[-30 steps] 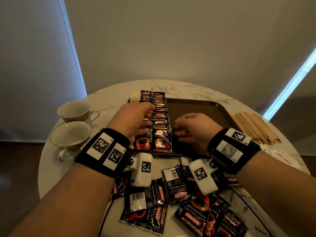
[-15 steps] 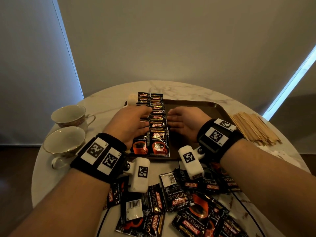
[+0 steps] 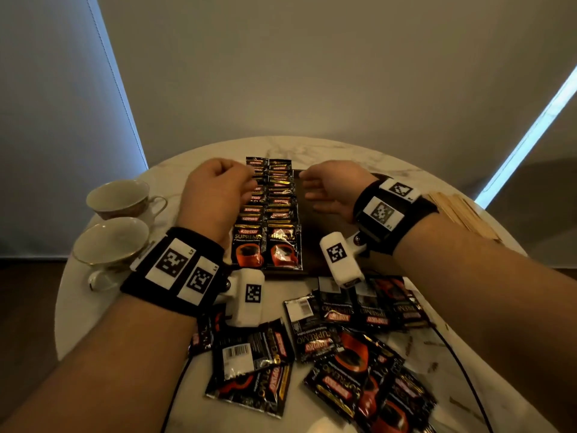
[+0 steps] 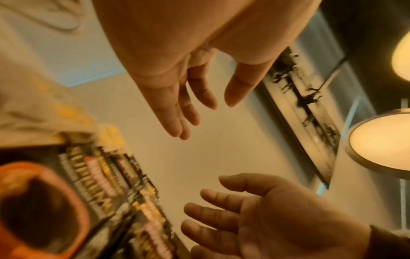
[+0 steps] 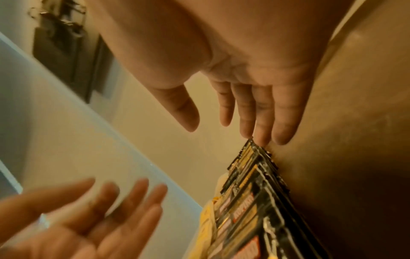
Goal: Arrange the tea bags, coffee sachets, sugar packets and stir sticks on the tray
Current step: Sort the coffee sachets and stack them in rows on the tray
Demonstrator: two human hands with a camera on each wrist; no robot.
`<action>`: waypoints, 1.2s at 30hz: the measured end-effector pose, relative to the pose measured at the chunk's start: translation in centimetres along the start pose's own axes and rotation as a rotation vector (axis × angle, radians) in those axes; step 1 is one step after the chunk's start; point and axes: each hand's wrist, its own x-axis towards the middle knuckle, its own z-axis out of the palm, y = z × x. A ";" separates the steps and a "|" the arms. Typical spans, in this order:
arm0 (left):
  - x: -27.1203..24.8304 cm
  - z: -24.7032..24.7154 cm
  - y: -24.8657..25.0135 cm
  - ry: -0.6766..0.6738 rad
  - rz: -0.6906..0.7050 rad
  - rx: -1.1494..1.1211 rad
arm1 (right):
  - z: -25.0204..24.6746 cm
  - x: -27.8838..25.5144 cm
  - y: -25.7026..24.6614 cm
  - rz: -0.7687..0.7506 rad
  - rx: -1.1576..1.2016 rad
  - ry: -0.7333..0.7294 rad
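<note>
A dark brown tray (image 3: 313, 242) lies on the round marble table and carries two rows of overlapping black Kopiko coffee sachets (image 3: 268, 214). My left hand (image 3: 223, 189) is at the left of the rows near their far end, fingers straight and holding nothing (image 4: 188, 108). My right hand (image 3: 326, 189) is at their right over the bare tray, also empty. In the right wrist view its fingertips (image 5: 261, 138) reach the far end of the sachet rows (image 5: 255, 192). More sachets (image 3: 340, 348) lie loose on the table in front of the tray. Wooden stir sticks (image 3: 462, 214) are piled to the right.
Two gold-rimmed teacups (image 3: 117, 198) (image 3: 110, 242) stand at the table's left edge. Something yellow (image 5: 206, 227) shows beside the sachet rows on their left. A black cable (image 3: 459, 364) runs over the table at the front right. A wall stands behind the table.
Both hands have moved along the sachet rows from the near end of the tray toward the far end. Their fingers have come off the sachets and spread.
</note>
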 end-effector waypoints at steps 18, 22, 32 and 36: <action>-13.8 -4.9 1.7 -0.328 -0.015 0.939 | -4.8 -14.7 4.9 -0.172 -1.325 -0.214; -15.9 -5.7 2.1 -0.339 -0.078 1.217 | -4.7 -16.0 5.6 -0.198 -1.361 -0.192; -15.9 -6.1 2.3 -0.379 -0.193 1.481 | -2.9 -16.9 4.0 -0.329 -1.150 -0.332; -16.2 -6.5 2.5 -0.438 -0.253 1.379 | -3.6 -17.0 4.2 -0.223 -1.233 -0.527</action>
